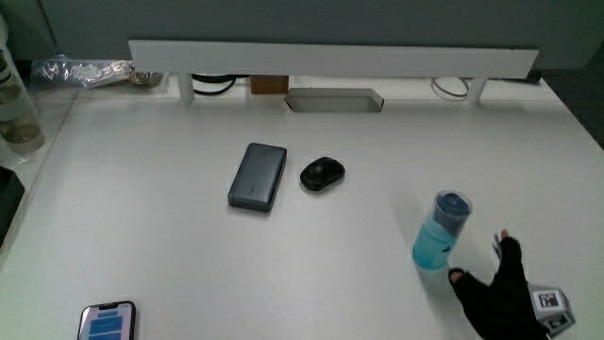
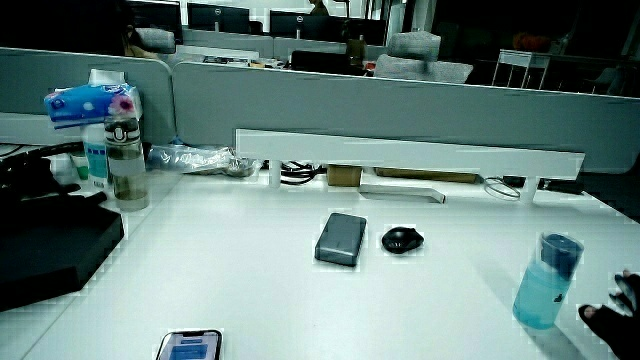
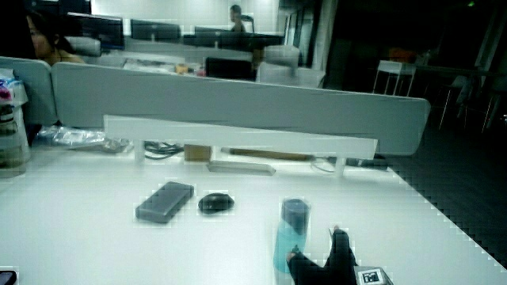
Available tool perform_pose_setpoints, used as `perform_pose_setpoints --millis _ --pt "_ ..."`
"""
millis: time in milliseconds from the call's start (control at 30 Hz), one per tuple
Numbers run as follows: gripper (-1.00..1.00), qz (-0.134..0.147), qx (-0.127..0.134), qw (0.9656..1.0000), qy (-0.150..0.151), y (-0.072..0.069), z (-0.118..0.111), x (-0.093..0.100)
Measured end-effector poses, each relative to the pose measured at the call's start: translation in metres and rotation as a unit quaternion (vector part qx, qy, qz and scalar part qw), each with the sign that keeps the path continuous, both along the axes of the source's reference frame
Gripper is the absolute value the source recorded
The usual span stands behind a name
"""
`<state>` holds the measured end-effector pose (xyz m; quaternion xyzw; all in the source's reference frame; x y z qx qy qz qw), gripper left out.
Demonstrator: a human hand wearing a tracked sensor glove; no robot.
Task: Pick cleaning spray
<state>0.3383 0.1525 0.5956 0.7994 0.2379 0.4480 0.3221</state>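
The cleaning spray (image 1: 441, 232) is a pale blue bottle with a darker blue cap, standing upright on the white table near the person's edge; both side views show it (image 2: 546, 282) (image 3: 291, 235). The gloved hand (image 1: 497, 288) is beside the bottle, a little nearer to the person, with its fingers spread toward it and nothing held. A small gap separates the fingertips from the bottle. A patterned cube (image 1: 552, 308) rides on the back of the hand. The hand also appears in both side views (image 2: 613, 305) (image 3: 326, 262).
A dark power bank (image 1: 258, 177) and a black mouse (image 1: 322, 174) lie side by side mid-table. A phone (image 1: 107, 322) with a lit screen sits at the person's edge. A white shelf (image 1: 330, 60) runs along the partition. A clear bottle (image 2: 127, 163) stands near a black case (image 2: 50, 240).
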Motion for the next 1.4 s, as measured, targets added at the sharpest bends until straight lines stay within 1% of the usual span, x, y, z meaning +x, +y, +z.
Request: perform_pose_setpoints --millis 33,67,100,133,167,200,233,267,300,333,400,433,467,500,533,567,600,633,700,733,800,833,867,900,933,967,1000,1033,1067,1100,1167,1200,1267,1333,1367,1400 --pt "0.0 0.02 0.015 0.9995 0.018 -0.001 -0.001 -0.004" --pt "0.0 0.027 0.001 0.9995 -0.017 0.001 0.011 0.001" --pt "0.0 0.038 0.011 0.9992 0.005 0.002 0.009 -0.002" --pt "0.0 0.048 0.015 0.9987 -0.005 0.001 0.005 -0.006" --pt "0.0 0.053 0.005 0.9986 -0.001 0.004 0.013 -0.003" --pt "0.0 0.05 0.013 0.9986 0.006 0.004 0.012 -0.003" --pt "0.0 0.055 0.018 0.9983 0.007 0.005 0.011 -0.003" --pt "0.0 0.056 0.018 0.9983 0.005 0.004 0.008 -0.005" --pt "0.0 0.065 0.027 0.9975 0.008 0.003 0.007 -0.005" --pt "0.0 0.075 0.026 0.9969 0.007 0.004 0.012 -0.004" --pt "0.0 0.073 0.044 0.9963 0.007 0.001 0.01 -0.008" --pt "0.0 0.071 0.03 0.9968 -0.022 0.003 0.024 -0.003" --pt "0.0 0.068 0.041 0.9968 0.013 0.0 0.015 -0.011" --pt "0.0 0.065 0.026 0.9974 0.02 0.001 0.021 -0.011" --pt "0.0 0.067 0.038 0.9967 0.026 -0.001 0.012 -0.017" --pt "0.0 0.067 0.053 0.9958 0.033 0.0 0.01 -0.02" --pt "0.0 0.072 0.044 0.9962 0.021 0.005 0.021 -0.014" --pt "0.08 0.085 0.067 0.9932 0.044 0.006 0.01 -0.021" --pt "0.23 0.092 0.074 0.9918 0.049 0.01 0.017 -0.018" --pt "0.31 0.097 0.076 0.9916 0.037 0.01 0.017 -0.019" --pt "0.46 0.088 0.07 0.9932 0.029 0.01 0.024 -0.015" --pt "0.54 0.093 0.08 0.9911 0.052 0.007 0.015 -0.02" --pt "0.62 0.095 0.083 0.9906 0.053 0.006 0.009 -0.022" --pt "0.69 0.09 0.078 0.9911 0.06 0.007 0.014 -0.019" --pt "0.77 0.088 0.067 0.9933 0.034 0.009 0.023 -0.014" --pt "0.85 0.095 0.082 0.9904 0.058 0.005 0.008 -0.021" --pt "0.92 0.091 0.086 0.9903 0.061 0.004 0.007 -0.022" --pt "1.0 0.093 0.084 0.9905 0.058 0.003 0.006 -0.022" --pt "1.0 0.096 0.086 0.9901 0.056 0.004 0.007 -0.021" --pt "1.0 0.1 0.085 0.9894 0.061 0.005 0.011 -0.02" --pt "1.0 0.097 0.097 0.9889 0.057 0.003 0.005 -0.023" --pt "1.0 0.091 0.078 0.9913 0.055 0.003 0.009 -0.022" --pt "1.0 0.087 0.075 0.9918 0.056 0.005 0.014 -0.021" --pt "1.0 0.086 0.079 0.9921 0.046 0.004 0.008 -0.026" --pt "1.0 0.095 0.072 0.9919 0.043 0.006 0.014 -0.024" --pt "1.0 0.088 0.087 0.9915 0.041 0.003 0.008 -0.027"
